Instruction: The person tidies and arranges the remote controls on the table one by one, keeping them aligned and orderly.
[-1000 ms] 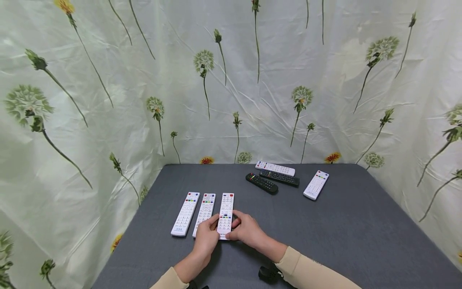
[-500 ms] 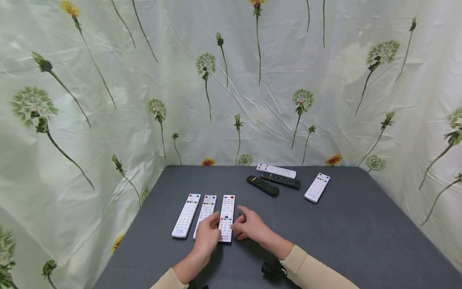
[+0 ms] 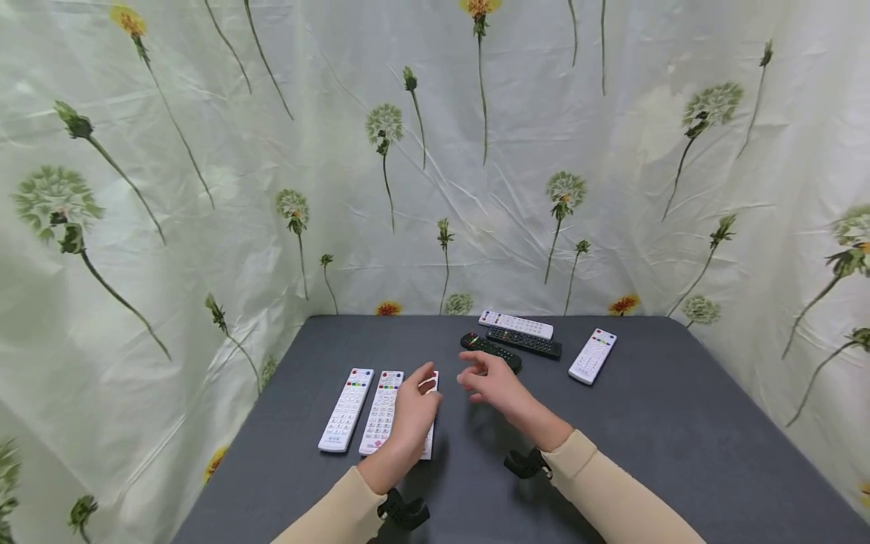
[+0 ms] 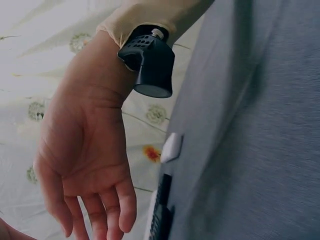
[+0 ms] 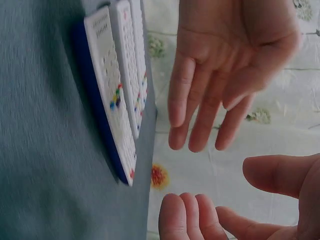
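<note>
Three white remote controls lie in a row on the left half of the table: a left one point(image 3: 346, 412), a middle one point(image 3: 381, 414) and a right one point(image 3: 428, 447). My left hand point(image 3: 411, 412) hovers above the right one and hides most of it in the head view. In the right wrist view this right remote point(image 5: 111, 95) shows a blue underside. My right hand point(image 3: 499, 389) is raised to the right of the row, just in front of a black remote point(image 3: 506, 356) and partly covering it. Both hands hold nothing, their fingers loosely bent.
Behind the right hand lie a second black remote point(image 3: 523, 342) and a white remote point(image 3: 515, 324), close together. Another white remote point(image 3: 593, 357) lies farther right. The dark grey table point(image 3: 652, 438) ends at a flowered curtain point(image 3: 326, 151). Black camera mounts point(image 3: 404, 512) sit on both wrists.
Both hands have let go of the right white remote and risen from it. The right hand has moved right and away from the body; the left has moved slightly right, over that remote.
</note>
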Available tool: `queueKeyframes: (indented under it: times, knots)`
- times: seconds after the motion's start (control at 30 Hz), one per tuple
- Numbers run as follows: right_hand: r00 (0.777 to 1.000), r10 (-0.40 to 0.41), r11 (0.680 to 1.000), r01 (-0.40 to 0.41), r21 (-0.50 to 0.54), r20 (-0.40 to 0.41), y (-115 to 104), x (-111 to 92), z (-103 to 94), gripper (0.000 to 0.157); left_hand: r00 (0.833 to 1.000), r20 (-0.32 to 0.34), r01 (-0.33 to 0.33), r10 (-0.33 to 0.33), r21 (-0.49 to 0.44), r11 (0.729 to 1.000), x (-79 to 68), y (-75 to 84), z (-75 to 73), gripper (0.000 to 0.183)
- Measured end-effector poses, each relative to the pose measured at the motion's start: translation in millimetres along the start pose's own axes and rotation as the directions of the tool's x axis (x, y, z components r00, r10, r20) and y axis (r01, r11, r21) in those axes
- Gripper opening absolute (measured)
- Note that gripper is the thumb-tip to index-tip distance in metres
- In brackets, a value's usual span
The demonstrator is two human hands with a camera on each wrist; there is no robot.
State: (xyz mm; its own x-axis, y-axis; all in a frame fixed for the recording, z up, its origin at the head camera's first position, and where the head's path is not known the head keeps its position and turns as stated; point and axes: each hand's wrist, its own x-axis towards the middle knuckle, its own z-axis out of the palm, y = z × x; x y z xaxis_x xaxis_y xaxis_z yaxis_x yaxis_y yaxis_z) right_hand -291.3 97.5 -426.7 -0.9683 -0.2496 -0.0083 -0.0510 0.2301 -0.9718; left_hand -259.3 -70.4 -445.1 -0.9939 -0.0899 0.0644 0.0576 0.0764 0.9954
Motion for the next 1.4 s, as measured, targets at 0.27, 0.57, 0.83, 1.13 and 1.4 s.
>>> queueKeyframes:
  times: [0.27,0.57,0.83,1.13,1.4]
  knots:
    - [0.998,0.017,0.996,-0.023,-0.090,-0.061,0.9,15.9,-25.4,0.043,0.998,0.017,0.058,-0.058,0.003,0.998,30.5,6.1,27.1,0.059]
    - [0.988,0.050,0.990,-0.068,-0.125,-0.148,11.1,39.4,-58.8,0.047,0.980,0.084,0.191,-0.181,-0.129,0.973,63.7,-8.3,62.7,0.068]
    - [0.975,0.031,0.981,-0.073,-0.182,-0.222,25.6,58.7,-82.8,0.046,0.953,0.097,0.303,-0.287,-0.275,0.913,80.4,-18.6,82.8,0.052]
    - [0.961,0.018,0.916,-0.127,-0.382,-0.275,54.4,67.4,-89.6,0.048,0.903,0.120,0.428,-0.414,-0.362,0.828,81.9,-32.3,110.3,0.018]
    - [0.966,0.087,0.943,-0.158,-0.293,-0.242,69.7,70.6,-84.7,0.053,0.894,0.091,0.439,-0.439,-0.373,0.817,85.4,-33.6,119.3,0.025]
